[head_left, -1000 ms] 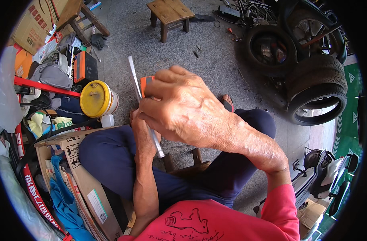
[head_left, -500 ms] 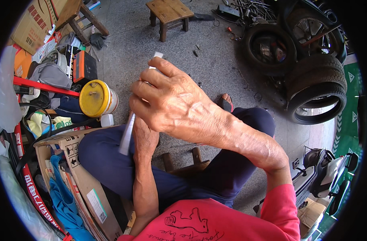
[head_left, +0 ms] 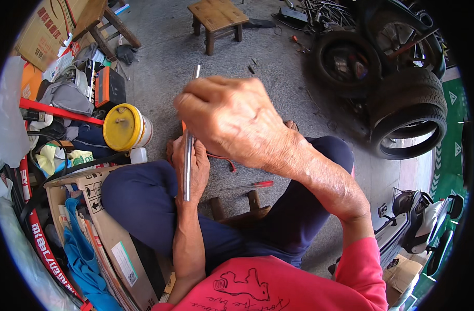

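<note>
My right hand [head_left: 237,114] is closed around a shiny metal rod [head_left: 188,168], whose ends stick out above and below the fist. Behind the rod's lower part is my left hand [head_left: 196,165], its fingers curled and partly covered by the rod and the right hand. A bit of orange [head_left: 184,126] shows between the two hands; what it belongs to is hidden. A screwdriver [head_left: 263,184] with a red handle lies on the floor below the hands, and a red cord end [head_left: 231,165] hangs just above it.
To the left stand a yellow-lidded bucket [head_left: 120,127] and an open cardboard box [head_left: 124,228]. A wooden stool [head_left: 217,15] is ahead. Tyres [head_left: 409,119] are piled on the right, beyond my bent knees. A low wooden seat [head_left: 242,215] sits between my legs.
The right fist has turned, bringing the rod from a slant to nearly upright, its lower end shifting right. The left hand shows more beneath it. The screwdriver's red handle has come into sight.
</note>
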### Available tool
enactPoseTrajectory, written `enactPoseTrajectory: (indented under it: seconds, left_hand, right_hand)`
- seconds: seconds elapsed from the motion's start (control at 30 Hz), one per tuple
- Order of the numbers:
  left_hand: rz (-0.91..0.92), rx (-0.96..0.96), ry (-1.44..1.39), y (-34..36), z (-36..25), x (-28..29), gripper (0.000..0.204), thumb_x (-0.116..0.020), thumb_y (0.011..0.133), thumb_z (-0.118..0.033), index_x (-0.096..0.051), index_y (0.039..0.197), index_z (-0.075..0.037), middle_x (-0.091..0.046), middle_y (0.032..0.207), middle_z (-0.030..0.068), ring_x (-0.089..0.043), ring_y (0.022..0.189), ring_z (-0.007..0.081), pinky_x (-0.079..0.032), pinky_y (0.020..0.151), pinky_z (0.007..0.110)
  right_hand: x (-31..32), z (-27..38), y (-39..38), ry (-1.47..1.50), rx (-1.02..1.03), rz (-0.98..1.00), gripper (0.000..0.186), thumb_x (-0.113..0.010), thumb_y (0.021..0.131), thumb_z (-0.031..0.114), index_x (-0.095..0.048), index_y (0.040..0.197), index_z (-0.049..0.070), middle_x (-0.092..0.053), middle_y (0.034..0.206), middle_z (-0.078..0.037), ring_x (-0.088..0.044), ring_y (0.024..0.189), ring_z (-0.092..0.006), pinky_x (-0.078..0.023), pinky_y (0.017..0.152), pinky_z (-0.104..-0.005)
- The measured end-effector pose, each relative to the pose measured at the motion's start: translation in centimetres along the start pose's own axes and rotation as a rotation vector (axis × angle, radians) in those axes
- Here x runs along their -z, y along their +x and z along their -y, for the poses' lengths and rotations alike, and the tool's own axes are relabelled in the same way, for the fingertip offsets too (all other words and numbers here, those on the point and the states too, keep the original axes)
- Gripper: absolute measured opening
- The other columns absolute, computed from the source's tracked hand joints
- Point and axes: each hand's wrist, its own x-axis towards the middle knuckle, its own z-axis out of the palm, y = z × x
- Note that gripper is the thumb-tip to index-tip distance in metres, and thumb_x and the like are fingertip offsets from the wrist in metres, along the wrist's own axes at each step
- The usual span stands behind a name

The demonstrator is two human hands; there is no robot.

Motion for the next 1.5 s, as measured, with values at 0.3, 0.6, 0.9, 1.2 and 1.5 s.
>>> enactPoseTrajectory:
  seconds: [0.3, 0.6, 0.9, 1.2, 1.5]
  left_hand:
    - [0.105, -0.122, 0.108, -0.1, 2.5, 0.3, 0.017, -0.058, 0.09, -0.007, -0.059, 0.102, 0.005, -0.062, 0.094, 0.0214, -0.057, 0.092, 0.0404, -0.045, 0.084, 0.047]
    - [0.028, -0.092, -0.048, 0.2, 0.8, 0.5, 0.026, -0.065, 0.087, -0.009, -0.057, 0.108, 0.004, -0.061, 0.1, 0.0207, -0.058, 0.099, 0.0366, -0.047, 0.085, 0.043]
    - [-0.009, -0.101, -0.209, 0.6, -2.1, 1.0, 0.041, -0.073, 0.083, -0.012, -0.054, 0.117, 0.001, -0.061, 0.109, 0.0191, -0.06, 0.108, 0.032, -0.048, 0.088, 0.039]
    - [0.15, -0.035, 0.136, -0.3, 0.5, 0.0, 0.03, -0.07, 0.086, -0.015, -0.061, 0.111, 0.0, -0.064, 0.103, 0.0174, -0.06, 0.102, 0.0335, -0.047, 0.084, 0.043]
    - [0.302, 0.1, -0.193, -0.3, -0.1, -2.7, 0.019, -0.054, 0.098, -0.012, -0.061, 0.113, -0.002, -0.064, 0.084, 0.0208, -0.066, 0.074, 0.0316, -0.049, 0.065, 0.039]
  right_hand:
    - [-0.4, 0.3, -0.4, 0.044, 0.11, 0.117, 0.02, -0.074, 0.062, 0.014, -0.069, 0.08, 0.005, -0.064, 0.086, -0.006, -0.063, 0.089, -0.0213, -0.046, 0.086, -0.0367]
    - [-0.7, 1.6, 0.1, -0.186, 0.152, 0.127, 0.011, -0.072, 0.049, 0.02, -0.067, 0.057, 0.014, -0.062, 0.06, 0.0, -0.063, 0.077, -0.0182, -0.044, 0.072, -0.0331]
    - [-1.0, 3.4, -0.2, -0.108, 0.05, 0.116, 0.004, -0.07, 0.059, 0.016, -0.068, 0.061, 0.014, -0.059, 0.056, -0.001, -0.064, 0.065, -0.0196, -0.045, 0.066, -0.0366]
    - [-1.8, 1.1, -1.1, -0.105, 0.136, 0.165, 0.008, -0.073, 0.067, 0.018, -0.068, 0.066, 0.011, -0.063, 0.062, -0.002, -0.062, 0.075, -0.018, -0.042, 0.077, -0.0355]
    - [2.0, -1.2, -1.7, -0.186, -0.032, 0.062, 0.019, -0.071, 0.064, 0.013, -0.061, 0.077, 0.004, -0.059, 0.06, -0.006, -0.062, 0.075, -0.0222, -0.042, 0.08, -0.0363]
